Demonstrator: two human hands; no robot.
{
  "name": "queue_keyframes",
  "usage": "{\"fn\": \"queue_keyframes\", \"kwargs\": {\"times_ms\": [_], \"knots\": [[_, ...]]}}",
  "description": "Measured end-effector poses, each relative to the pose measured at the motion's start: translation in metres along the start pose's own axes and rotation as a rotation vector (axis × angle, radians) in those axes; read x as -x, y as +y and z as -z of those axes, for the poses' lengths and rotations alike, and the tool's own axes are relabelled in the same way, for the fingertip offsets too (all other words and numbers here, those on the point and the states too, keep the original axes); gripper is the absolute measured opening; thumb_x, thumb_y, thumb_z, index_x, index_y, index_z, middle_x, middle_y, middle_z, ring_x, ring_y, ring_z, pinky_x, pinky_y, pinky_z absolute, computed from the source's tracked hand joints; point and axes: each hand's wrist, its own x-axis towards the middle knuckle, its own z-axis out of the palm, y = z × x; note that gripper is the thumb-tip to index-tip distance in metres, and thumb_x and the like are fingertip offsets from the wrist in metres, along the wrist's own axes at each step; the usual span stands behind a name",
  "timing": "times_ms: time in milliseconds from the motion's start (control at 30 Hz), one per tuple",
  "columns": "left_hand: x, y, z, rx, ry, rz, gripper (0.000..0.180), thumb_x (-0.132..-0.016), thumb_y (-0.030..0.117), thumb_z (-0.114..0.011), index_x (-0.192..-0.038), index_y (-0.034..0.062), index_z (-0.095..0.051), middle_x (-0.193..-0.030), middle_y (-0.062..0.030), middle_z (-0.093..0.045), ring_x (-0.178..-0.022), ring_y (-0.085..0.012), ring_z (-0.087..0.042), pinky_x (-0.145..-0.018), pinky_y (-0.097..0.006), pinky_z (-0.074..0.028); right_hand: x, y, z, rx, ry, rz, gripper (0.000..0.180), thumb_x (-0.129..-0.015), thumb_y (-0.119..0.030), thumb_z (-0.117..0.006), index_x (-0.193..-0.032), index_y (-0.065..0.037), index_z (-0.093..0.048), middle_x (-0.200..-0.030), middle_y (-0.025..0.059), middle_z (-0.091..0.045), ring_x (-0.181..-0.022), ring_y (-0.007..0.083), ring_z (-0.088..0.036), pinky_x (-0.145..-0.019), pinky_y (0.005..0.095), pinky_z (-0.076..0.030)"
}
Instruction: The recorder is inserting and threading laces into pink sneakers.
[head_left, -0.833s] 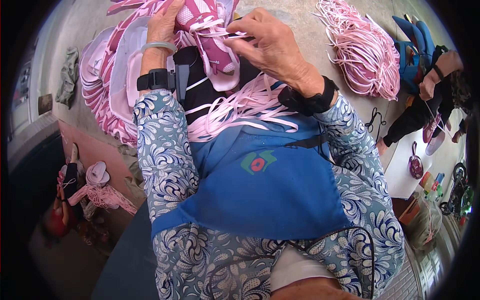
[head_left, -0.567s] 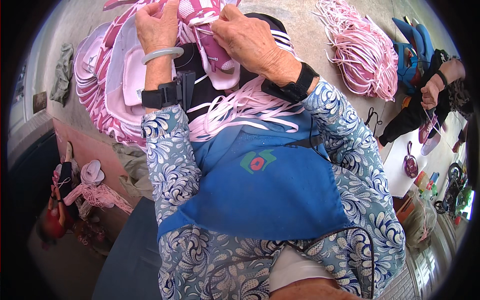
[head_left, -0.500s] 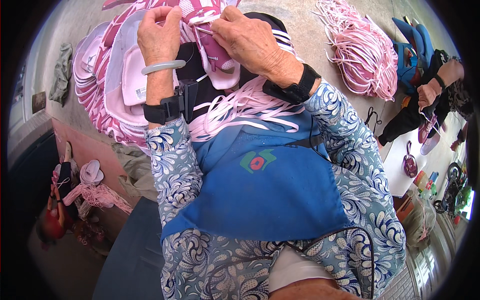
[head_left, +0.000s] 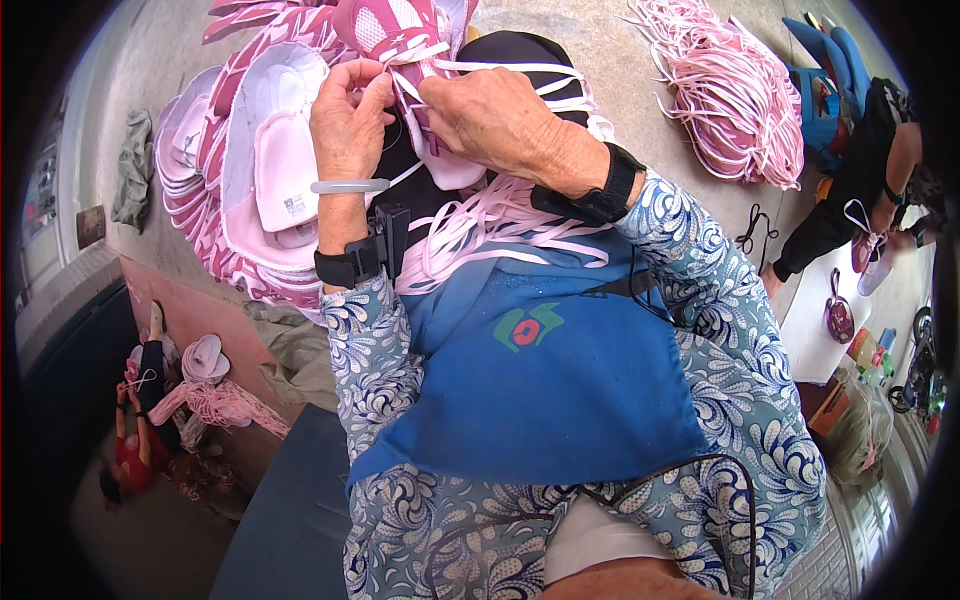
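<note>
A pink and magenta shoe upper [head_left: 385, 28] with mesh lies over my black-clad knee, its toe pointing away. White shoelace [head_left: 425, 55] crosses its eyelets, and loose strands run off to the right above my right hand. My left hand [head_left: 350, 122], a pale bangle on its wrist, is closed in a pinch on the lace at the upper's left edge. From the right, my right hand [head_left: 500, 128] is closed with bent fingers against the eyelet edge; its fingertips are partly hidden. Loose pink laces [head_left: 490, 235] lie across my lap, on the blue apron [head_left: 540, 400].
Stacked pink-and-white shoe uppers [head_left: 285, 180] stand at my left. A heap of laced pink uppers [head_left: 735, 105] lies on the floor at right. Beyond it, a co-worker's hand [head_left: 882, 215] is at another shoe upper. Another person [head_left: 140, 450] sits at lower left.
My left hand has come down and right from beside the upper to its eyelets. My right hand has shifted slightly lower, and more of the upper's toe shows.
</note>
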Motion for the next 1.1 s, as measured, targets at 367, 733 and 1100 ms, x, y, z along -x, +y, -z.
{"fn": "queue_keyframes", "kwargs": {"times_ms": [367, 733, 1100], "knots": [[0.007, 0.009, -0.007, 0.137, -0.05, 0.044, 0.013, -0.086, 0.011, -0.057, -0.095, 0.0028, -0.051, -0.074, -0.0032, -0.055, -0.059, -0.0071, -0.052, -0.05, -0.02, -0.044, 0.003, 0.004, 0.002, -0.039, -0.036, -0.036, 0.016, -0.075, -0.015, -0.057, -0.081, -0.001, -0.06, -0.065, 0.018, -0.062, -0.063, 0.0329, -0.063, -0.056, 0.0413, -0.05], [0.0, -0.004, 0.002, 0.283, -0.175, 0.086, 0.01, -0.089, 0.014, -0.055, -0.092, 0.0047, -0.053, -0.069, 0.0, -0.054, -0.056, -0.0064, -0.05, -0.054, -0.017, -0.044, 0.005, 0.012, 0.001, -0.027, 0.031, 0.009, 0.013, -0.076, -0.014, -0.057, -0.08, -0.001, -0.059, -0.063, 0.0175, -0.06, -0.061, 0.0338, -0.062, -0.054, 0.0418, -0.049], [-0.014, -0.008, -0.014, -0.127, 0.187, -0.171, 0.021, -0.087, 0.009, -0.051, -0.104, -0.003, -0.047, -0.092, -0.0105, -0.056, -0.072, -0.0145, -0.06, -0.06, -0.024, -0.051, 0.025, 0.03, 0.067, -0.226, -0.267, -0.075, 0.017, -0.083, -0.013, -0.051, -0.083, 0.0, -0.062, -0.075, 0.0182, -0.061, -0.067, 0.0338, -0.06, -0.064, 0.0386, -0.048]]}}
